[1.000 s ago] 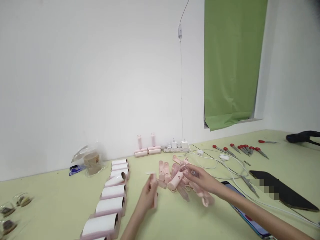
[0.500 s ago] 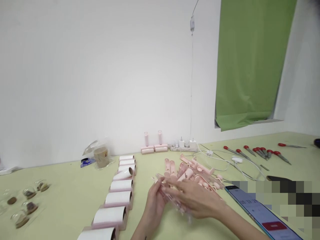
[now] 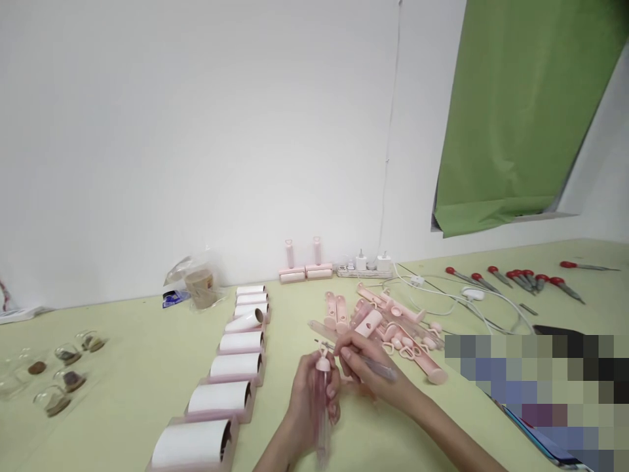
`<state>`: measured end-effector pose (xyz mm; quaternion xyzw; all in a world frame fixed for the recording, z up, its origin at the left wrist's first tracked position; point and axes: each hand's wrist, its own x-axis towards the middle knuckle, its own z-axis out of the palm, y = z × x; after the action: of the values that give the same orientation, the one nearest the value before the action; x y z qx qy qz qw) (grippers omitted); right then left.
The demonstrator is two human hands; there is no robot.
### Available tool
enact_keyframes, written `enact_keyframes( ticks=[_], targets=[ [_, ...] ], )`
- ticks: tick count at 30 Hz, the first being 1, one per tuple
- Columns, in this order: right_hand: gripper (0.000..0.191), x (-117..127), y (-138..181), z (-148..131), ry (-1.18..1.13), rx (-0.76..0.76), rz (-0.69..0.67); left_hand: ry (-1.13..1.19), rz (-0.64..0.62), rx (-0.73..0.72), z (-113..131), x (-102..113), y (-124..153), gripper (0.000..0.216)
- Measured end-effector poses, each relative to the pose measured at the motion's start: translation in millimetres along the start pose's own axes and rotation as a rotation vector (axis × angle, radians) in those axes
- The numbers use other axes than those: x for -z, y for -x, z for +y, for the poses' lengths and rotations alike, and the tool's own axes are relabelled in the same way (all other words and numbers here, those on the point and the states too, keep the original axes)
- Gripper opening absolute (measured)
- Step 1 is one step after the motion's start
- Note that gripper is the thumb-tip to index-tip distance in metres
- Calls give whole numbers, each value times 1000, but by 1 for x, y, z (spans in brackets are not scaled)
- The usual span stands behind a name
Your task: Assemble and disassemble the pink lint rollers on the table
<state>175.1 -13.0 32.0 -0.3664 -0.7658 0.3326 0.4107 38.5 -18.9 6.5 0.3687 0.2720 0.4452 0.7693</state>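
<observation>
My left hand [image 3: 312, 403] is closed around a pink plastic roller handle [image 3: 323, 393], held upright with its looped end on top. My right hand [image 3: 366, 373] pinches a thin clear-and-grey stick [image 3: 354, 354] that points left, its tip close to the handle's top. Both hands hover low over the pale green table [image 3: 122, 380], just in front of a heap of pink handles [image 3: 388, 324]. To the left lies a row of white lint rolls in pink holders [image 3: 230, 373].
Two assembled pink rollers [image 3: 304, 265] and a power strip [image 3: 363, 265] stand by the wall. Red-handled screwdrivers [image 3: 515, 278] and white cables [image 3: 462, 301] lie at right, beside a blurred-out patch. Small glass jars [image 3: 59, 373] sit far left, a bagged cup [image 3: 199, 285] behind the rolls.
The view has swung left and down. My right hand has drawn back from the pink heap with the thin stick. My left hand now holds its pink handle upright, and the hands have met.
</observation>
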Motion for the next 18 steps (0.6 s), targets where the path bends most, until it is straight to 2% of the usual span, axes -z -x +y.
enact_keyframes(
  ticks=[2, 4, 7, 10, 15, 18],
  targets=[
    [21, -1, -1, 5, 227, 92, 31, -61, -23, 0, -3, -2, 0, 31],
    [28, 0, -4, 13, 464, 230, 47, -78, -23, 46, -4, -4, 1, 31],
    [31, 1, -8, 23, 687, 390, -41, -56, 12, 230, -6, -3, 2, 35],
    [18, 3, -13, 25, 857, 505, -160, -79, 18, 400, -7, 0, 1, 38],
    [9, 9, -21, 6, 1003, 573, -388, -271, -19, 455, -6, 3, -1, 37],
    [10, 14, -23, -15, 994, 537, -501, -343, -120, 486, 0, -1, 3, 42]
  ],
)
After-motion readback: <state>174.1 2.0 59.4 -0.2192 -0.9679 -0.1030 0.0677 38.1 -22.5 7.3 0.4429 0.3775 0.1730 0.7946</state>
